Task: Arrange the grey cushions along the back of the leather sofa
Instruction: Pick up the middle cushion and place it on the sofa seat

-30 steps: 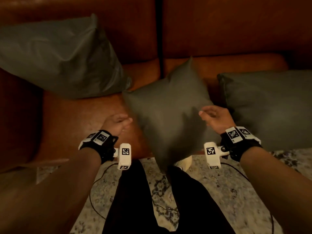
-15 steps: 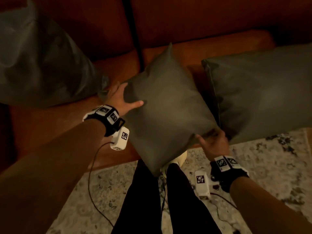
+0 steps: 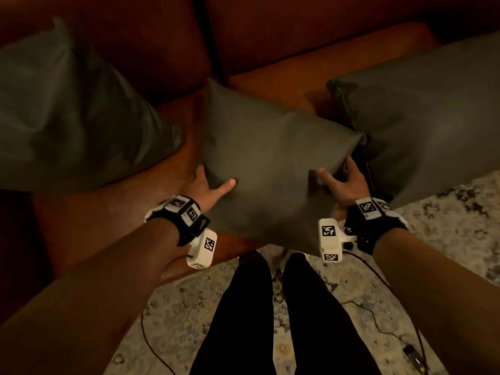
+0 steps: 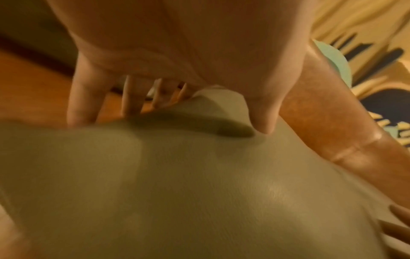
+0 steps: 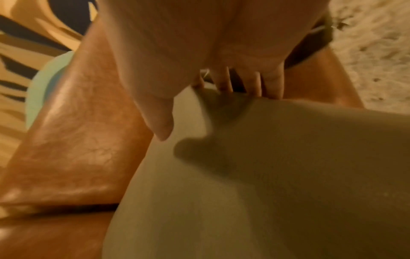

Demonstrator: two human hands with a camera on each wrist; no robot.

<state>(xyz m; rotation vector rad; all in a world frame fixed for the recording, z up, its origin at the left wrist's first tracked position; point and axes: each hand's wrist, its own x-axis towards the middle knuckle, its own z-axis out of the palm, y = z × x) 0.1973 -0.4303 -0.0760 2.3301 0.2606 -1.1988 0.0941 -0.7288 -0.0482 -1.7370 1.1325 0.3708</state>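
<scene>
A grey cushion (image 3: 270, 163) is held above the front edge of the brown leather sofa (image 3: 284, 41), in the middle of the head view. My left hand (image 3: 209, 185) grips its left edge, thumb on top and fingers behind it. My right hand (image 3: 339, 182) grips its right corner the same way. The left wrist view shows the cushion (image 4: 177, 184) under my thumb, and the right wrist view shows the cushion (image 5: 277, 175) pinched at its corner. A second grey cushion (image 3: 67, 117) leans on the sofa back at the left. A third grey cushion (image 3: 433, 115) lies on the seat at the right.
A pale patterned rug (image 3: 338, 307) covers the floor in front of the sofa. My legs in black trousers (image 3: 270, 320) stand close to the sofa's front edge. Thin black cables (image 3: 378, 320) trail across the rug.
The middle cushion has turned from standing on a corner to lying level between my hands. My left hand slid down its left edge and my right hand came up to its right corner.
</scene>
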